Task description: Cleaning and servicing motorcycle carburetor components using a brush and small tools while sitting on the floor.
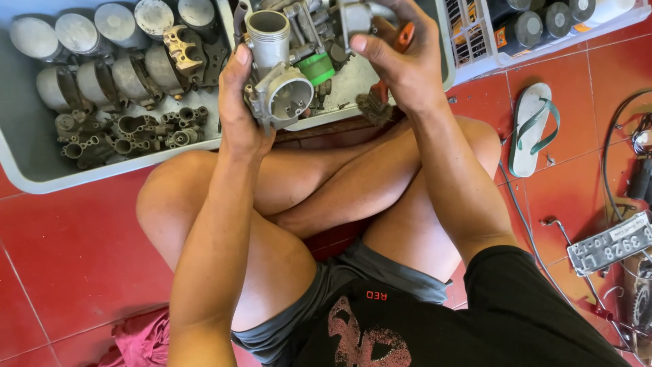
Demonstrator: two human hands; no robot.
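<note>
Carburetor (285,68) metal looks heavy and hard, so keep your left hand (238,109) and right hand (401,61) wrapped tight around its body.

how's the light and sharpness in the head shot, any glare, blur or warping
Head view: soft, even daylight, with only faint shadows under the legs; a mild sheen on the red floor tiles; the carburetor held in the left hand and right hand is sharp; wide-angle warping bends the grey tray edge and stretches the flip-flop near the border.
</note>
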